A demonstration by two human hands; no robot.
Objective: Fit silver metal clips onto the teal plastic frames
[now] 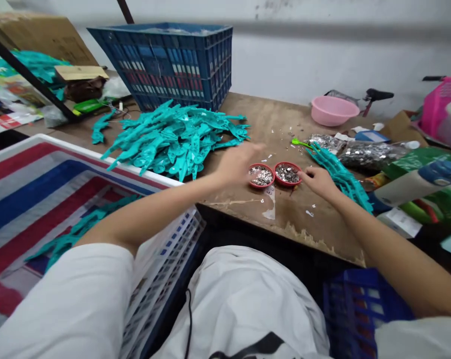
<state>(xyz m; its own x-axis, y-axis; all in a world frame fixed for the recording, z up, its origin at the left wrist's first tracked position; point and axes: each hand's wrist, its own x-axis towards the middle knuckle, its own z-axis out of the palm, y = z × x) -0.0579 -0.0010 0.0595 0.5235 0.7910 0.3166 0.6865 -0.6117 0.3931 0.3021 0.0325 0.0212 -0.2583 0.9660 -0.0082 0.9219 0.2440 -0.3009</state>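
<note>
My left hand (240,163) is smeared by motion, so its finger state cannot be made out. It hovers just left of a small red bowl (261,185) full of tiny shiny metal pieces. A second red bowl (287,183) with similar grey pieces stands against the first. At its right rim is my right hand (318,182), fingers curled together; anything between them is hidden. To the left of my left hand lies a heap of turquoise plastic parts (176,137). More turquoise parts (341,174) lie in a row beyond my right hand.
A blue crate (218,65) stands behind the heap. At my left is a white crate (176,239) with a striped liner (8,219) and turquoise parts inside. A pink basin (334,112), bags of metal pieces (371,154) and a bottle (405,184) occupy the right side.
</note>
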